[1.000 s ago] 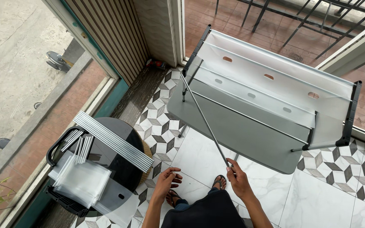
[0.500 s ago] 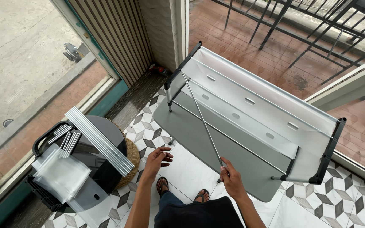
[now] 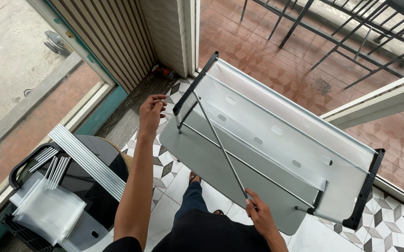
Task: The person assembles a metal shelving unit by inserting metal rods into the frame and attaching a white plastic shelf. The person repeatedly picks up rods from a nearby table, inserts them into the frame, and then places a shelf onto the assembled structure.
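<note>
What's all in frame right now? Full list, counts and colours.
shelf rack: 1, pale grey panels with black end frames, tilted over the tiled floor, centre
metal rod: 1, silver, running diagonally across the rack
loose rods: a bundle, count unclear, silver, lying on the round table
round table: 1, black glossy top, lower left
clear plastic bags: a stack, translucent, on the table's near edge
black crate: 1, partly hidden under the bags
tiled floor: white, grey and black pattern
railing: black metal, over red brick paving, top right
left hand: 1, at the rack's black corner
right hand: 1, gripping the metal rod's lower end
</note>
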